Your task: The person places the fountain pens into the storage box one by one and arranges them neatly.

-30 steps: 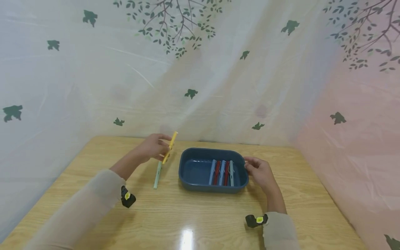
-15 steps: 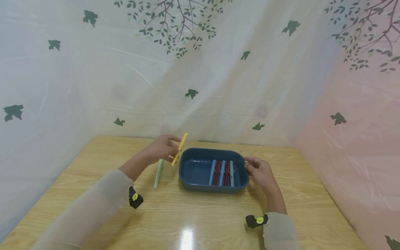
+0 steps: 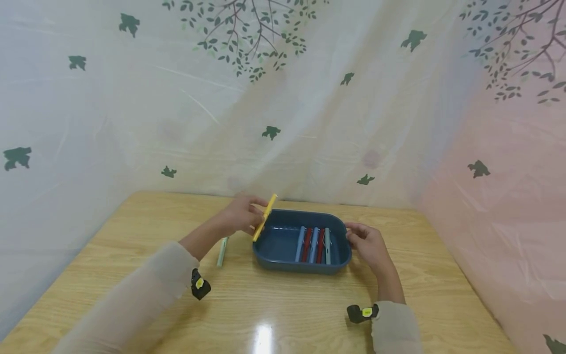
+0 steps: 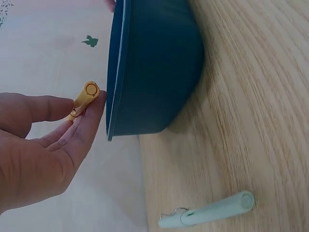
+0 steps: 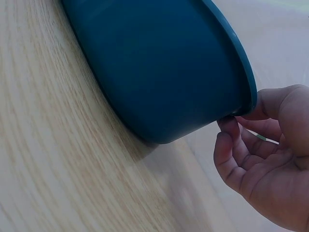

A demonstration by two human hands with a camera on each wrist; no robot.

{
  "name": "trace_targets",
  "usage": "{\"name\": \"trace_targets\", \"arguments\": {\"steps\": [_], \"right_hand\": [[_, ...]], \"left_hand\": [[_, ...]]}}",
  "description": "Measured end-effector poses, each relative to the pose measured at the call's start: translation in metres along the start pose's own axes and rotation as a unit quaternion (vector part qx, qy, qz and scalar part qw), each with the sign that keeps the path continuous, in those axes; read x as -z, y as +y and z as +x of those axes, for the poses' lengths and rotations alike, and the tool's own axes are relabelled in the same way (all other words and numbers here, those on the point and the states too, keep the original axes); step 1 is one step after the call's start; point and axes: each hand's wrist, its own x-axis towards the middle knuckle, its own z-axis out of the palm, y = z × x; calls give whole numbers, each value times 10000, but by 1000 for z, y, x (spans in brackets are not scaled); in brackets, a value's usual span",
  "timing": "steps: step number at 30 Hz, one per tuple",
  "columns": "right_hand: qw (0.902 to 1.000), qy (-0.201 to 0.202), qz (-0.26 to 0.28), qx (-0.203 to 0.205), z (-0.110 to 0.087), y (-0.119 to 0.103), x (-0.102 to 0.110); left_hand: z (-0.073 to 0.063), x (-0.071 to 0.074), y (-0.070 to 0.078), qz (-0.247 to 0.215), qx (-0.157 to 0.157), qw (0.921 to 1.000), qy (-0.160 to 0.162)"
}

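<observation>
My left hand (image 3: 242,215) pinches a yellow pen (image 3: 269,209) between thumb and fingers. The pen is tilted, its lower end overlapping the left rim of a dark blue plastic box (image 3: 294,268) in the head view. In the left wrist view the yellow pen (image 4: 90,92) appears end-on beside the rim. My right hand (image 3: 369,244) holds the box's right end; in the right wrist view its thumb and fingers pinch the rim. Inside the box, on its right side, several pens lie side by side, including a red pen (image 3: 307,246) and a pale blue-green pen (image 3: 327,247).
A mint green pen (image 3: 222,252) with a wire clip lies on the wooden table (image 3: 230,309), left of the box and partly under the left hand in the head view. A patterned curtain (image 3: 309,162) hangs behind the table.
The left hand has carried the yellow pen rightward, from above the mint green pen to the box's left rim. The right hand and the box have stayed put.
</observation>
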Motion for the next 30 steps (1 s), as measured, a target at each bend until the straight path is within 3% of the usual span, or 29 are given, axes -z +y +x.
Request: {"name": "trace_targets", "arguments": {"steps": [16,25,30], "right_hand": [[10000,8,23,5,1,0,-2],[10000,26,-51,-7,0,-2,-2],[10000,13,-39,10,-1,-2,-2]], "left_hand": [[13,-32,-5,-36,-143,9993,-347],[21,-53,-7,-108,8,9991,-410],[27,-61,-11,108,175,9992,-342]]}}
